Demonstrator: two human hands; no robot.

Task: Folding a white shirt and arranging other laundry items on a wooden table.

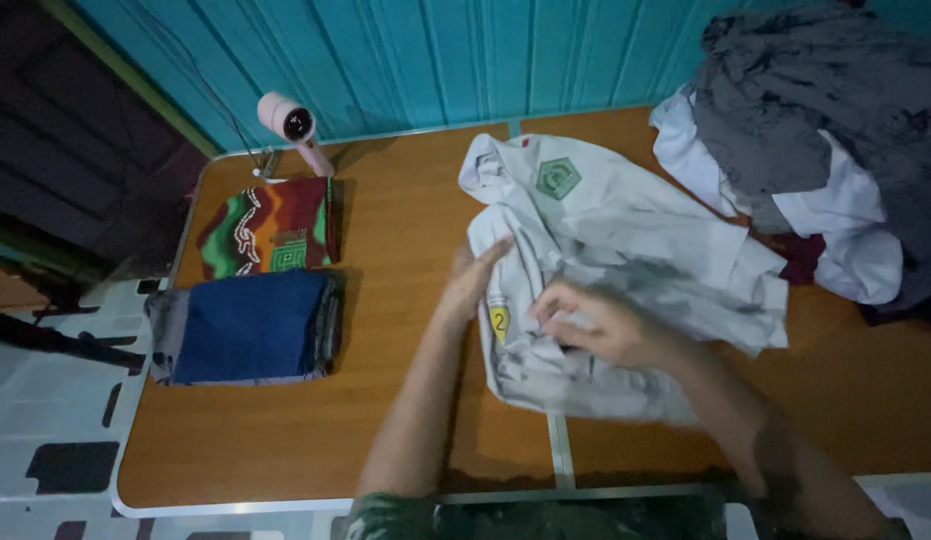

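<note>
Folding white cotton shirt with green chest badge [625, 260], spread mid-table toward far edge | left hand [472, 278] flat, fingers together, pressing its side edge | right hand [595, 325] pinching a fold of cloth | next, likely: turn side inward, smooth | folded blue cloth [250, 328] near left edge

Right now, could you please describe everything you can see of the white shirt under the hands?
The white shirt looks like thin woven cloth, creased, lying flat and partly folded on the wooden table. It bears a green badge near its top and a small yellow patch by its left edge. The left hand rests on that edge; the right hand pinches a fold at its middle. Its far side reaches the clothes pile.
</note>
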